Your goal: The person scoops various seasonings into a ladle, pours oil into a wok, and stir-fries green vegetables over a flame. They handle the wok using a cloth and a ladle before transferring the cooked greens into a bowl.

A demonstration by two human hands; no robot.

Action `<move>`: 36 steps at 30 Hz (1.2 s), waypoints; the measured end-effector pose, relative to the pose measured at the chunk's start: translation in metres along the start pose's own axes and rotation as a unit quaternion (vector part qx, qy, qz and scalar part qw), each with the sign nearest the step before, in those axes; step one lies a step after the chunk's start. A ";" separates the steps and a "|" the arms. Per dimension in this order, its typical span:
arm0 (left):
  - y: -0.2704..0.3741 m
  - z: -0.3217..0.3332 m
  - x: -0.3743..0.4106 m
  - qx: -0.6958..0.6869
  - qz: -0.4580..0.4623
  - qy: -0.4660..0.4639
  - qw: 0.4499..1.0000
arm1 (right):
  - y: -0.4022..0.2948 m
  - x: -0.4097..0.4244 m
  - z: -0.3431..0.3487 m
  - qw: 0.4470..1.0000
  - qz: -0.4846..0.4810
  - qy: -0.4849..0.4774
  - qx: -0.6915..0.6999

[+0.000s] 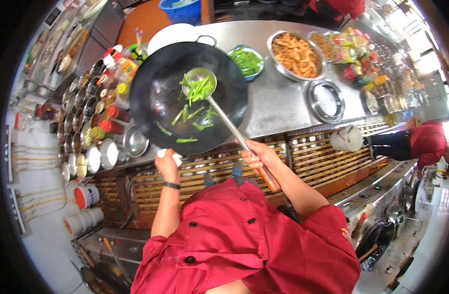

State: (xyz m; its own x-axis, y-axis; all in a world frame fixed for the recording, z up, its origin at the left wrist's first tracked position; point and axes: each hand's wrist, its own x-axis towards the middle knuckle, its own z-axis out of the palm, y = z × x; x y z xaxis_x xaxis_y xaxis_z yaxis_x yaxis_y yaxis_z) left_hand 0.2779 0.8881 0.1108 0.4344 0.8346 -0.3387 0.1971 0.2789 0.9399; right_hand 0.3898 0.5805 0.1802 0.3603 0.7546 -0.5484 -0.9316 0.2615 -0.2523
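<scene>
A large black wok (pixel 154 88) is over the near-left part of the steel counter. My left hand (pixel 168 165) grips a folded white cloth (pixel 176 157) against the wok's near rim; any handle under it is hidden. In my right hand (pixel 260 157) is a long metal ladle (pixel 228 119), held near its wooden handle (pixel 268 178). The ladle's bowl is over the middle of the wok, heaped with cut green vegetable pieces (pixel 198 90). Several loose green pieces (pixel 187 140) lie on the wok's inside below it.
Beyond the wok's right side stand a bowl of chopped greens (pixel 247 61) and a steel basin of orange-brown food (pixel 294 55). Seasoning bottles (pixel 116 126) and metal pots (pixel 108 153) crowd the left. A person in red (pixel 428 143) is at the right, near a white bucket (pixel 346 138).
</scene>
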 end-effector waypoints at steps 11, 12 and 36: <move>0.009 0.012 -0.016 0.001 -0.026 0.019 0.999 | -0.184 0.026 -0.083 0.875 -0.193 0.196 -0.400; 0.012 0.012 -0.018 0.009 -0.028 0.024 0.999 | -0.190 0.034 -0.088 0.853 -0.199 0.206 -0.437; -0.014 0.004 0.003 -0.016 -0.049 -0.036 0.998 | -0.047 0.037 -0.102 0.618 -0.357 0.207 -0.669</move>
State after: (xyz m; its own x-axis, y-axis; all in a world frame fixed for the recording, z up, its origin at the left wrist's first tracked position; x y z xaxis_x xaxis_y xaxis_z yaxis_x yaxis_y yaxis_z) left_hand 0.2798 0.8847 0.0967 0.4773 0.7660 -0.4306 0.2140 0.3739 0.9024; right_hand 0.4514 0.5351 0.0902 0.8965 0.4430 -0.0037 0.2444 -0.5016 -0.8299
